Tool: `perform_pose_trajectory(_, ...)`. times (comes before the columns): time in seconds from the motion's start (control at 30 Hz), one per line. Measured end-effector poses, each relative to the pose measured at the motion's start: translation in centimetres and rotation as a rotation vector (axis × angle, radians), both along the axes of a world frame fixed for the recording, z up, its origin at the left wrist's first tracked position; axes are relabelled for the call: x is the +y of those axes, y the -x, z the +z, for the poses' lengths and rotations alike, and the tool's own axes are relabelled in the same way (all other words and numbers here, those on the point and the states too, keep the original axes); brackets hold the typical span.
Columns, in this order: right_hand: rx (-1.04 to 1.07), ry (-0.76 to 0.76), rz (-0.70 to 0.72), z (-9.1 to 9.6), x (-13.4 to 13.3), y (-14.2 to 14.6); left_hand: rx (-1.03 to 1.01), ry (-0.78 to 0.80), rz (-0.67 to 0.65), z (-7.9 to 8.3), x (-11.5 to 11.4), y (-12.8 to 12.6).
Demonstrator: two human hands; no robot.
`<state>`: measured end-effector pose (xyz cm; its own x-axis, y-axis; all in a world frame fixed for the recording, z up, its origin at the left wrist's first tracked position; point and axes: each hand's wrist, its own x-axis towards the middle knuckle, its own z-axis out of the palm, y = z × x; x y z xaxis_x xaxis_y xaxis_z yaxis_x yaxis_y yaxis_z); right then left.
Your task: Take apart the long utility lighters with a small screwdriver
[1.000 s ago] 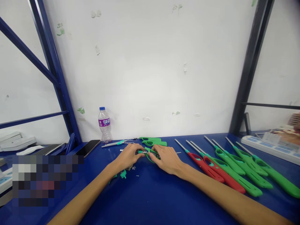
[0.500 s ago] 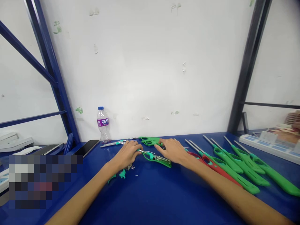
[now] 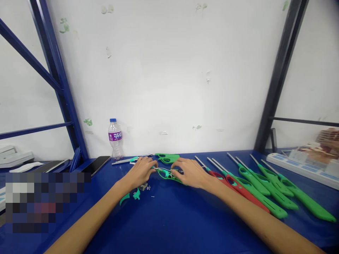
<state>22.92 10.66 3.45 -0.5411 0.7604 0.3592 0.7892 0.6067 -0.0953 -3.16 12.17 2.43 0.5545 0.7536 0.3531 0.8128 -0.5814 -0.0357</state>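
Note:
An opened green long-necked lighter (image 3: 166, 174) lies on the blue table between my hands, its teal inner part and a thin wire showing. My left hand (image 3: 141, 173) is closed at its front end, thumb and fingers pinching there. From the other side my right hand (image 3: 191, 173) covers the handle end, its fingertips closed on the lighter's inner parts. Those fingers hide most of the handle. Behind lie green shell halves (image 3: 168, 158) and a metal tube (image 3: 121, 162). Near my left wrist are a teal trigger piece (image 3: 136, 194), a curved teal strip (image 3: 124, 199) and a small clear tank (image 3: 144, 186).
Several green lighters (image 3: 308, 201) and red lighters (image 3: 247, 194) lie in a row at right. A plastic bottle (image 3: 115, 141) stands by the wall, with a phone (image 3: 98, 165) left of it. A white power strip (image 3: 302, 171) lies far right. Blue frame posts (image 3: 57, 77) flank the table.
My right hand has moved left and down over the handle end, covering the tank that showed before. My left hand stays at the front end. The view has shifted slightly.

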Motion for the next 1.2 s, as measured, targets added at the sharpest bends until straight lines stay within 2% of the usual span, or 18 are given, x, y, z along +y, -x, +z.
perform_pose_trajectory(0.1, -0.017, 0.023, 0.057, 0.0, -0.4, 0.3, 0.017, 0.004, 0.001, 0.0, 0.1, 0.1)
perform_pose_trajectory(0.63, -0.105, 0.059, 0.11, -0.4, -0.2, 0.1, 0.059, 0.038, 0.031, -0.3, 0.7, 0.7)
perform_pose_trajectory(0.97, -0.142, 0.046, 0.134, -0.7, 0.4, 0.0, 0.039, 0.053, 0.027, -1.1, 1.6, 1.4)
perform_pose_trajectory(1.2, -0.134, 0.03, 0.137, -0.6, 0.3, 0.0, 0.054, 0.093, 0.041, -0.6, 1.1, 1.1)
